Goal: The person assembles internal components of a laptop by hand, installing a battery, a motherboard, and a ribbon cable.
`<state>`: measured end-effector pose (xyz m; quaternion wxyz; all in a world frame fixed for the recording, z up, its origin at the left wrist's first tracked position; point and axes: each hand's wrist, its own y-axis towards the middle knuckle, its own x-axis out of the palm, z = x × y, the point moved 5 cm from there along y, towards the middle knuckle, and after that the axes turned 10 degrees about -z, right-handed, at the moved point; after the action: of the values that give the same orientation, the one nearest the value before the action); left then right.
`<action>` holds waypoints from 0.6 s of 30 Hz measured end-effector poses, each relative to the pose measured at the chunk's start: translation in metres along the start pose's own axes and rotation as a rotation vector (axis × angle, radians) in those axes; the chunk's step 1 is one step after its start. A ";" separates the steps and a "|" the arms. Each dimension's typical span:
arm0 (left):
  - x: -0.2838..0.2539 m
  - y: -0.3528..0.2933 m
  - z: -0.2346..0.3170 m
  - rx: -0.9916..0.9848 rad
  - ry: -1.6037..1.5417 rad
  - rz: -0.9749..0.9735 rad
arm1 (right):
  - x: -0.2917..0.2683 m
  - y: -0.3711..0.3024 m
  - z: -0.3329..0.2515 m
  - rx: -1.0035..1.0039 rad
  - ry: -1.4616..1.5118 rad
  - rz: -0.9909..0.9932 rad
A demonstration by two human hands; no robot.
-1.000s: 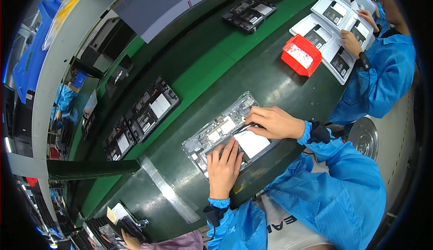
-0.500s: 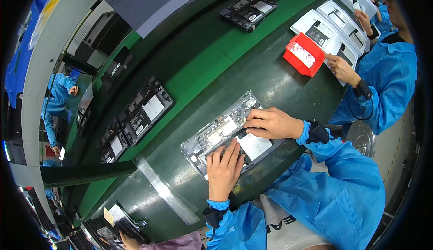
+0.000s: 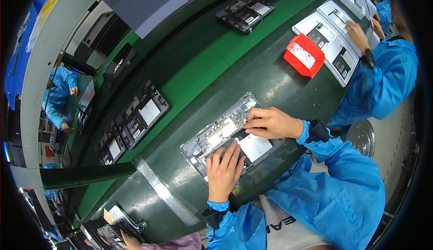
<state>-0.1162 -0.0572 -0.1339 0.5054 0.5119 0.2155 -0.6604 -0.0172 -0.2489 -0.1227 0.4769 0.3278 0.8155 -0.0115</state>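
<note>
An opened laptop base (image 3: 194, 148) lies tilted across the table in front of me, with its circuit board and a black battery (image 3: 256, 147) with a white label exposed. My left hand (image 3: 223, 173) rests on its near left part, fingers stretched out over the battery's left end. From the right, my right hand (image 3: 276, 122) reaches over the battery to the edge of the circuit board. Its thumb and forefinger are pinched together there; whatever is between them is too small or hidden to make out.
Beyond the table, a green conveyor (image 3: 205, 65) carries more opened laptop bases (image 3: 144, 114). A red bin (image 3: 303, 56) with small pieces stands at the right, beside pale laptop covers (image 3: 336, 53) and a co-worker (image 3: 383, 78). A clear strip (image 3: 164, 193) lies to the left.
The laptop bases on the conveyor have shifted slightly left. The co-worker's hand has left the red bin's edge and is over the pale covers. My hands have hardly moved.
</note>
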 end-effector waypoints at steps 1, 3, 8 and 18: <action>0.001 0.001 0.000 0.000 0.000 0.000 | 0.000 0.000 0.001 0.000 0.000 0.001; 0.001 0.001 0.000 0.000 -0.002 0.003 | 0.000 0.001 0.002 -0.005 0.018 0.010; 0.001 0.003 0.000 -0.001 0.005 0.002 | 0.000 0.001 0.004 0.004 0.017 0.010; 0.005 0.013 0.004 -0.020 -0.019 -0.017 | -0.025 0.011 0.000 0.297 -0.022 -0.112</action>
<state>-0.1062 -0.0684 -0.1338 0.5069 0.4985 0.2216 -0.6674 -0.0024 -0.2536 -0.0997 0.4305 0.3488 0.8165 -0.1622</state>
